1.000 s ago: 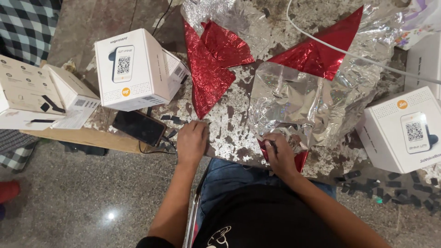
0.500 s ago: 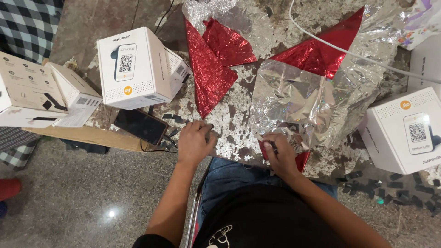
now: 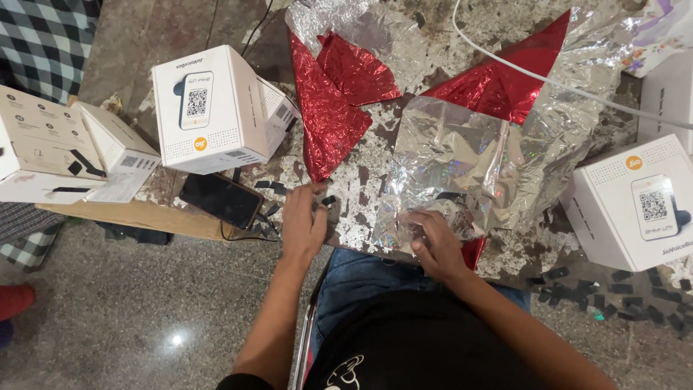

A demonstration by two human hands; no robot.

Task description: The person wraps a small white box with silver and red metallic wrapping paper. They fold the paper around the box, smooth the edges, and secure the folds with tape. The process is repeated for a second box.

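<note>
Since half a second ago the right hand [image 3: 435, 245] has slid forward and flattened onto the near edge of the silver foil sheet [image 3: 462, 162], which now spreads lower and covers most of the small red foil piece [image 3: 473, 250] beneath it, so only a corner shows beside the wrist; the left hand [image 3: 303, 222] has lifted its fingers off the tabletop [image 3: 361, 191] and now pinches a small black strip [image 3: 328, 200] between thumb and fingertip, just below the point of the red foil triangle [image 3: 325, 119].

Right hand is pressing, palm down, fingers spread, gripping nothing that can be seen; left hand is closed lightly on the strip alone.

Containers: a white carton [image 3: 209, 108] stands shut at the left, a second white carton [image 3: 635, 202] shut at the right, and flat pale boxes [image 3: 54, 144] lie stacked at the far left; their contents cannot be seen. A dark phone [image 3: 220, 200] lies just beside the left hand; another red foil triangle [image 3: 505, 79] rests on crumpled silver foil farther back; a white cable [image 3: 548, 83] crosses it; more black strips [image 3: 621, 300] are scattered on the floor at the right.
</note>
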